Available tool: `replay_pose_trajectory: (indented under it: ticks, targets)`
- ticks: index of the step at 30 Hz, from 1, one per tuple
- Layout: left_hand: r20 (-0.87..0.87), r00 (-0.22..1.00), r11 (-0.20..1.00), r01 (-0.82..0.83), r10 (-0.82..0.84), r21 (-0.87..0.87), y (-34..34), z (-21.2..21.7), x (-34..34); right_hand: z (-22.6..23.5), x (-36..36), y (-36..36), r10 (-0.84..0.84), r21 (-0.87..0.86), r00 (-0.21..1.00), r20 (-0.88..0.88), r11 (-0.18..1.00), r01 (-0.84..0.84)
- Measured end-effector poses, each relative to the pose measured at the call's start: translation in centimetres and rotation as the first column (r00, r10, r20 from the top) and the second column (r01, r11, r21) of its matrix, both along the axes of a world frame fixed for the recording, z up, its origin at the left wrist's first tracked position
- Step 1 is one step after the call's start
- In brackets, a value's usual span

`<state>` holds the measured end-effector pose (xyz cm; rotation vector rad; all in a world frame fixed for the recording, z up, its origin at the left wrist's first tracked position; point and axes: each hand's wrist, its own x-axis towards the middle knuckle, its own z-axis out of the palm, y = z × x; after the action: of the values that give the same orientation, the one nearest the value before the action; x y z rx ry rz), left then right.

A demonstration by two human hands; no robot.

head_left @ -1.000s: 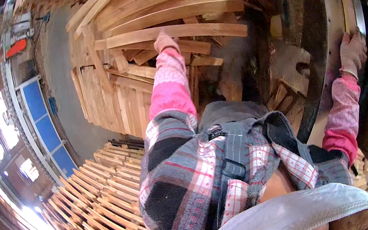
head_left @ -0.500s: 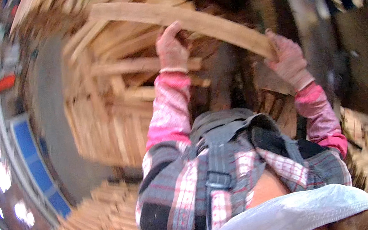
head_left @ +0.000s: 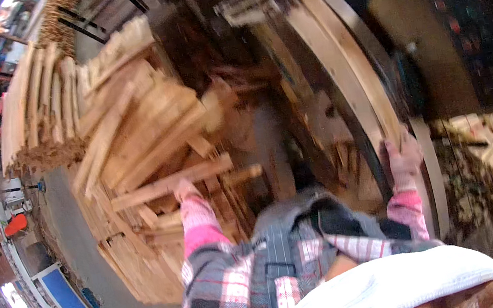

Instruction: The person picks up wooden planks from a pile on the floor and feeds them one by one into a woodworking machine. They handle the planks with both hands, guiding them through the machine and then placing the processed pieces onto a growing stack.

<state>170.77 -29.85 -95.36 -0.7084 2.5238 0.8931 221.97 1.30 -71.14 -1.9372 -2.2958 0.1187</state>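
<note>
A grey concrete floor [head_left: 80, 245] is seen at 8 o'clock. A tall heap of rough wooden planks [head_left: 143, 151] is stacked directly on it, toward 10 o'clock. A second pile of short offcuts [head_left: 488, 174] is seen at 3 o'clock; its support cannot be made out.

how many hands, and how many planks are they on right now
hands: 2, the left hand and the right hand
planks touched: 2, a short plank on the heap under the left hand, and a long plank gripped at its near end by the right hand
total: 4
</note>
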Motion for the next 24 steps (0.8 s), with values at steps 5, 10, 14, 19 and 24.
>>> replay_pose_trajectory:
  ticks: [5,10,14,19,24]
  targets:
    - [0.062,0.99,0.99,-0.12,0.125,-0.068,0.7,-2.3,-0.8,-2.1,-4.3,10.1,0.341,0.523,0.94,0.032,0.796,-0.307]
    - [0.1,0.97,0.975,-0.219,0.222,-0.04,0.0,-3.1,-1.5,-2.1,-12.3,16.4,0.362,0.349,0.932,-0.028,0.877,-0.331]
    - [-0.121,0.95,0.886,-0.217,0.289,0.411,0.5,0.8,2.9,-0.1,-17.8,16.1,0.518,0.342,0.838,-0.173,0.829,-0.442]
    - [-0.059,0.963,0.374,-0.045,0.262,0.926,6.6,13.3,12.4,1.1,-23.7,1.2,0.824,-0.027,0.491,-0.283,0.505,-0.862]
    - [0.0,0.994,0.048,0.006,-0.111,0.999,16.3,17.3,16.0,1.0,-20.8,-4.3,0.748,-0.298,0.583,-0.317,0.505,-0.81]
